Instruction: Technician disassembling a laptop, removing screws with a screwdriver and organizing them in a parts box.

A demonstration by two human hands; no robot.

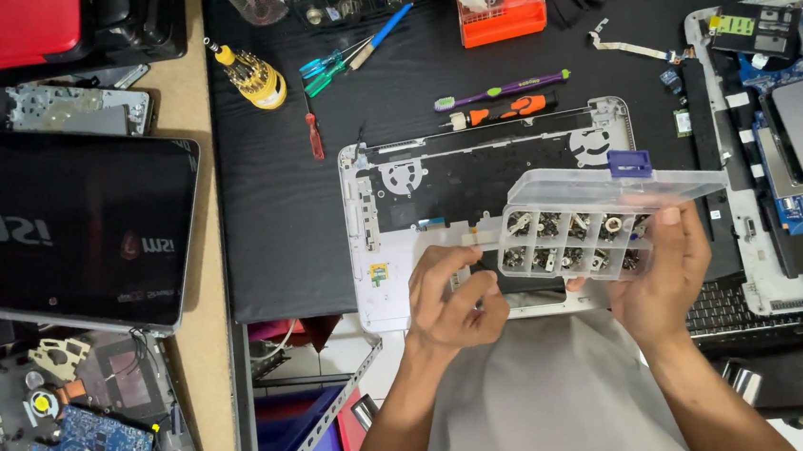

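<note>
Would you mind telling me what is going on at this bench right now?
A person holds a clear compartment box of small metal parts, lid open, in the right hand, above an opened laptop shell on the black mat. The left hand is closed beside the box's left end; whether it pinches anything cannot be told. Screwdrivers lie further back.

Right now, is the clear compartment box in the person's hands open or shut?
Open. The clear compartment box has its lid swung up and back, exposing small metal parts in the compartments; the right hand holds it.
</note>
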